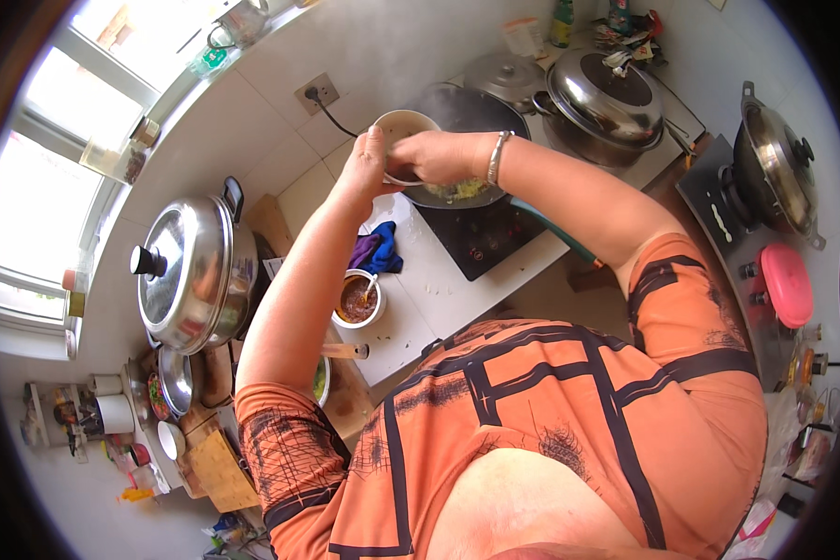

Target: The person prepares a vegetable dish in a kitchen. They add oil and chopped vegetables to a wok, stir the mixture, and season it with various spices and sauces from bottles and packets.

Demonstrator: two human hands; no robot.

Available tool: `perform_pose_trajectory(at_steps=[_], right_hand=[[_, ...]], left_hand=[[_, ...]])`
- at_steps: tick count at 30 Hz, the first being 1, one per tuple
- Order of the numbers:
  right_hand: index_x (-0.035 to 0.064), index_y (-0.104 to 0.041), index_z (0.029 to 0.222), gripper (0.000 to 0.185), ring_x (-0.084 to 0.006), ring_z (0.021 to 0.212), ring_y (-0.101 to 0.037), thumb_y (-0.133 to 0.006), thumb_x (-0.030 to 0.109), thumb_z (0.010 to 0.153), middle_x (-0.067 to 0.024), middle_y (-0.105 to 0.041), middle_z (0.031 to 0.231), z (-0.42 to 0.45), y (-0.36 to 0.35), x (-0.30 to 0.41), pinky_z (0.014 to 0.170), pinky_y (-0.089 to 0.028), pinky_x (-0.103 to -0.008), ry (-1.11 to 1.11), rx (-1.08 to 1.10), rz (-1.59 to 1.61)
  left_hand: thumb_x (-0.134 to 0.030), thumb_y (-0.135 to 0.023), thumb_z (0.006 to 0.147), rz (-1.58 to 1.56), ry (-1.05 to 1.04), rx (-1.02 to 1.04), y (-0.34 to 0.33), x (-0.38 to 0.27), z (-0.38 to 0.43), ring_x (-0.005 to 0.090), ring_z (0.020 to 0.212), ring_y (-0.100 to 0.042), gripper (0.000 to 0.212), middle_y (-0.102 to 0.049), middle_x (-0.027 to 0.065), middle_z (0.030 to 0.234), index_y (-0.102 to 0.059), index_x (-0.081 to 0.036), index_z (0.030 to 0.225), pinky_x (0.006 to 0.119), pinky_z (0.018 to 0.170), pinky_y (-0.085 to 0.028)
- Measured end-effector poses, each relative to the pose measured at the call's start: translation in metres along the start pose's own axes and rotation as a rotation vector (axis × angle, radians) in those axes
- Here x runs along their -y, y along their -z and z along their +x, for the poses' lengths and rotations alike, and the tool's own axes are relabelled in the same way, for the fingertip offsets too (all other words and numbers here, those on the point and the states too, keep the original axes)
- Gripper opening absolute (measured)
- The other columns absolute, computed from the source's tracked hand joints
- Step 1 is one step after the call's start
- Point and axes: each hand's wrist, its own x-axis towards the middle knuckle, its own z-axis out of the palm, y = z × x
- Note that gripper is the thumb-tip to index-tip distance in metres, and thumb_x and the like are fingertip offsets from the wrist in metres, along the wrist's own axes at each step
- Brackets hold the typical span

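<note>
My left hand (371, 168) grips a light-coloured bowl (397, 124) by its side, tilted over the near left edge of a dark wok (476, 112). The fingers of my right hand (437, 157) reach inside that bowl; what they touch there is hidden. Yellowish chopped food (460, 190) shows in the wok below my right wrist, and steam rises above it. Beneath the wok is a black induction cooktop (474, 245). A white tub of reddish-brown sauce (359, 299) with a spoon in it stands nearer to me, beside a blue and purple cloth (379, 248).
A large lidded steel steamer pot (189, 273) stands at left. Behind the wok on the right are a lidded steel pot (605, 105) and a smaller lid (505, 75). A wok with a glass lid (777, 168) sits on the right-hand stove. A wooden handle (346, 351) juts out near my left elbow.
</note>
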Motion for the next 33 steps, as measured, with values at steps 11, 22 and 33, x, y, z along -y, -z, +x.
perform_pose_trajectory(at_steps=[11,22,33], right_hand=[[0.0116,-0.063,0.106,0.032,-0.0263,0.11,-0.057,-0.063,0.001,0.076,-0.0077,-0.061,0.117,0.017,0.019,-0.062,0.091,-0.05,-0.0358,0.111,-0.085,-0.32],[0.0071,-0.063,0.094,0.017,-0.0311,0.098,-0.06,-0.056,0.004,0.079,-0.0125,-0.064,0.1,-0.014,0.035,-0.096,0.082,-0.05,-0.041,-0.022,0.066,-0.4],[0.0081,-0.064,0.094,0.021,-0.0267,0.098,-0.059,-0.062,0.004,0.074,-0.008,-0.06,0.102,-0.008,0.021,-0.085,0.086,-0.049,-0.039,0.31,0.05,-0.575]], left_hand=[[-0.048,-0.037,0.097,0.649,-0.309,-0.161,-0.01,0.009,0.077,0.0397,0.106,-0.057,0.053,-0.061,0.0259,0.11,-0.048,-0.005,0.125,0.046,0.088,-0.048],[-0.049,-0.039,0.096,0.957,-0.391,-0.219,-0.026,-0.005,0.085,0.0434,0.11,-0.052,0.053,-0.05,0.0249,0.123,-0.041,-0.012,0.134,0.048,0.093,-0.044],[-0.049,-0.039,0.096,0.807,-0.469,-0.217,0.003,0.021,0.088,0.042,0.114,-0.05,0.054,-0.051,0.0234,0.122,-0.042,-0.011,0.134,0.048,0.096,-0.041]])
